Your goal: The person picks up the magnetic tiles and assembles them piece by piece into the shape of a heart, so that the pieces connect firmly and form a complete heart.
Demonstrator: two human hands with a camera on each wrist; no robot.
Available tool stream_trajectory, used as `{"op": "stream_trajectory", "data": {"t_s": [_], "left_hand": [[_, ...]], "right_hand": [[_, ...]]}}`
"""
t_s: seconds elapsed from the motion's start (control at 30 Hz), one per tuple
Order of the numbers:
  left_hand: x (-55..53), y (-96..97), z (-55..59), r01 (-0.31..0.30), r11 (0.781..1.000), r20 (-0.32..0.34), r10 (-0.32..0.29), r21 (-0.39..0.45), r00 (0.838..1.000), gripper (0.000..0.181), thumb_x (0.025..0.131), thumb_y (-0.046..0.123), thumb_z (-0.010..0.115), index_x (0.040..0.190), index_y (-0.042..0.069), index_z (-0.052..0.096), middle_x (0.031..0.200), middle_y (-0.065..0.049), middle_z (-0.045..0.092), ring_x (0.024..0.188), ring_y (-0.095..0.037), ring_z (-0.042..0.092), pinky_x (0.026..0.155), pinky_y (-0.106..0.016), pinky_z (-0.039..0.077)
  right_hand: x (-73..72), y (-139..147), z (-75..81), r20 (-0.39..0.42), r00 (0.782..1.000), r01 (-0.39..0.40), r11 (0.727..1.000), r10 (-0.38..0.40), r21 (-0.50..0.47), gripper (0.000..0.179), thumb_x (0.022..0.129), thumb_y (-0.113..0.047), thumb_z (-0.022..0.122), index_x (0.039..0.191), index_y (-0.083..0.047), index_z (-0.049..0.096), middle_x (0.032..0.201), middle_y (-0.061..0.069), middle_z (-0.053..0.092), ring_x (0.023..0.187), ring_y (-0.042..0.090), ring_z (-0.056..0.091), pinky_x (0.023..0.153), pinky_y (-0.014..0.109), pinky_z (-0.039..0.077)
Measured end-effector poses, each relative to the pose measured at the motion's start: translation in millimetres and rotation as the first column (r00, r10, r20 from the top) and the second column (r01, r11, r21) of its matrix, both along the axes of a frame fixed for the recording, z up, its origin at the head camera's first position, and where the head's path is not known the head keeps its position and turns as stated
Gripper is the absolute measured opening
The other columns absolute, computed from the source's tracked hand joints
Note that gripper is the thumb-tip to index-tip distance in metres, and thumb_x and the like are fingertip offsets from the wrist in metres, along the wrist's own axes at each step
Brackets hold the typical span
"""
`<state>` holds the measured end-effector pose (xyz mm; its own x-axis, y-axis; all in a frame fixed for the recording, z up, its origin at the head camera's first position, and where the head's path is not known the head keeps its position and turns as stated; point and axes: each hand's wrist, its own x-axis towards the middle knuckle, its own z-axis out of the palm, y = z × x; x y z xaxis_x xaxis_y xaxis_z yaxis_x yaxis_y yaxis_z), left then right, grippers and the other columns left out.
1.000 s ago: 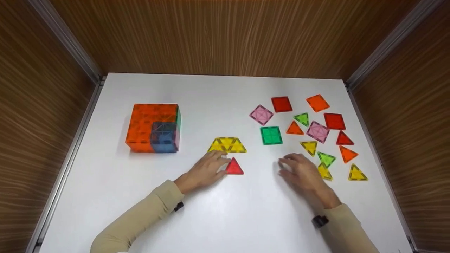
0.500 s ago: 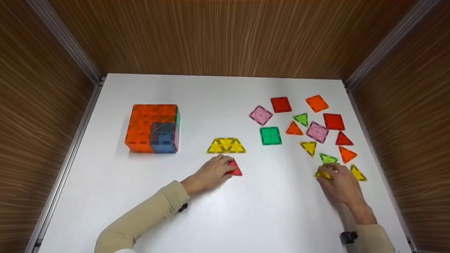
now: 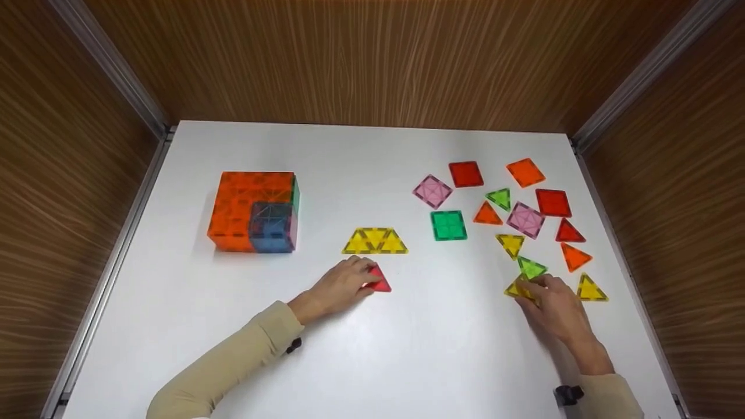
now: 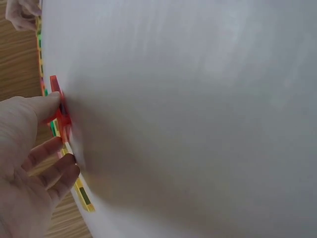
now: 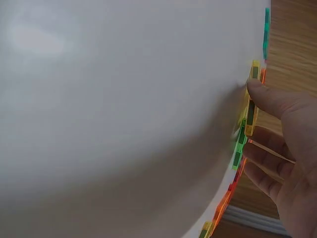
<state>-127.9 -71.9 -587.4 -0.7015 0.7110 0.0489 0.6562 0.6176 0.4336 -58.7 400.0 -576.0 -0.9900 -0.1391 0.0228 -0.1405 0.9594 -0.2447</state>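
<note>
On the white table, my left hand pinches a red triangular magnetic tile between thumb and fingers. The left wrist view shows the thumb pressed against this red tile. Just beyond it, three yellow triangular tiles lie joined in a trapezoid. Over on the right, my right hand grips a yellow triangular tile, its thumb on the near edge in the right wrist view. A light green triangular tile touches that yellow one. Fingers partly cover both gripped tiles.
At the left stands a block of orange tiles with a blue corner. Loose squares and triangles spread over the right side, among them a green square, a pink square and another yellow triangle. Wood-grain walls surround the table.
My left hand has taken hold of the red triangle and shifted it slightly left. My right hand moved right, grasped the yellow triangle and drew it left; the light green triangle shifted too.
</note>
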Motion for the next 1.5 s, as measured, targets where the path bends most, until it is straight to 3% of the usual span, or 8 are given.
{"op": "stream_trajectory", "data": {"t_s": [0.3, 0.5, 0.7, 0.9, 1.13, 1.4, 1.5], "left_hand": [[-1.4, -4.5, -1.6, -0.005, 1.0, 0.02, 0.004, 0.023, 1.0, 0.028, 0.104, 0.026, 0.069, 0.13, 0.017, 0.075, 0.142, -0.01, 0.064, 0.125, -0.027, 0.06, 0.107, -0.041, 0.055], [-0.9, -5.4, -0.3, -0.012, 1.0, 0.031, 0.011, 0.016, 0.999, 0.03, 0.104, 0.027, 0.068, 0.132, 0.017, 0.074, 0.143, -0.01, 0.064, 0.128, -0.027, 0.059, 0.109, -0.042, 0.054], [-0.5, -5.7, -0.2, -0.009, 1.0, 0.044, 0.008, 0.019, 0.999, 0.031, 0.104, 0.026, 0.069, 0.132, 0.016, 0.074, 0.143, -0.01, 0.063, 0.127, -0.027, 0.059, 0.109, -0.042, 0.054], [-1.3, -6.0, -1.3, 0.006, 1.0, 0.002, -0.006, 0.02, 1.0, 0.031, 0.103, 0.027, 0.069, 0.132, 0.016, 0.074, 0.143, -0.011, 0.063, 0.127, -0.027, 0.059, 0.111, -0.041, 0.053], [-1.3, -6.4, -1.3, 0.016, 0.999, -0.037, -0.015, 0.039, 0.999, 0.029, 0.102, 0.027, 0.072, 0.128, 0.015, 0.076, 0.139, -0.012, 0.065, 0.124, -0.028, 0.06, 0.109, -0.042, 0.053], [-1.5, -5.9, 2.0, 0.005, 1.0, 0.022, -0.006, 0.019, 1.0, 0.033, 0.102, 0.026, 0.071, 0.132, 0.015, 0.074, 0.141, -0.011, 0.064, 0.126, -0.028, 0.059, 0.108, -0.042, 0.054], [-1.9, -6.3, 2.3, 0.001, 1.0, 0.013, -0.001, 0.009, 1.0, 0.033, 0.102, 0.027, 0.071, 0.133, 0.016, 0.074, 0.142, -0.011, 0.063, 0.127, -0.028, 0.059, 0.108, -0.041, 0.054]], "right_hand": [[-15.0, -29, -3.7, 0.018, 0.999, -0.029, 0.999, 0.03, -0.043, 0.046, 0.096, -0.025, 0.078, 0.138, -0.007, 0.069, 0.122, 0.018, 0.065, 0.103, 0.035, 0.063, 0.093, 0.056, 0.059], [-24.1, -29, -5.5, -0.036, 0.999, -0.042, 0.998, 0.04, -0.047, 0.043, 0.098, -0.02, 0.076, 0.136, -0.002, 0.069, 0.125, 0.021, 0.066, 0.108, 0.039, 0.064, 0.095, 0.057, 0.058], [-30.3, -25, -4.5, 0.0, 1.0, -0.028, 0.998, 0.028, -0.056, 0.038, 0.099, -0.019, 0.075, 0.134, -0.006, 0.071, 0.134, 0.019, 0.065, 0.119, 0.041, 0.061, 0.103, 0.06, 0.054], [-31.5, -25, -7.2, -0.004, 1.0, -0.015, 0.997, 0.014, -0.079, 0.039, 0.096, -0.021, 0.078, 0.133, -0.01, 0.073, 0.133, 0.018, 0.066, 0.121, 0.04, 0.061, 0.104, 0.06, 0.054], [-30.3, -32, -12.4, -0.066, 0.993, -0.096, 0.995, 0.097, 0.02, 0.043, 0.092, -0.028, 0.081, 0.132, -0.014, 0.075, 0.131, 0.019, 0.067, 0.121, 0.041, 0.06, 0.095, 0.056, 0.053], [-30.3, -48, -10.8, -0.083, 0.98, -0.175, 0.983, 0.178, 0.051, 0.04, 0.089, -0.029, 0.084, 0.127, -0.018, 0.078, 0.126, 0.015, 0.07, 0.117, 0.036, 0.06, 0.094, 0.051, 0.053], [-31.9, -63, -7.6, -0.074, 0.97, -0.228, 0.973, 0.23, 0.042, 0.039, 0.089, -0.029, 0.084, 0.127, -0.018, 0.078, 0.121, 0.01, 0.072, 0.115, 0.033, 0.061, 0.097, 0.05, 0.054]]}}
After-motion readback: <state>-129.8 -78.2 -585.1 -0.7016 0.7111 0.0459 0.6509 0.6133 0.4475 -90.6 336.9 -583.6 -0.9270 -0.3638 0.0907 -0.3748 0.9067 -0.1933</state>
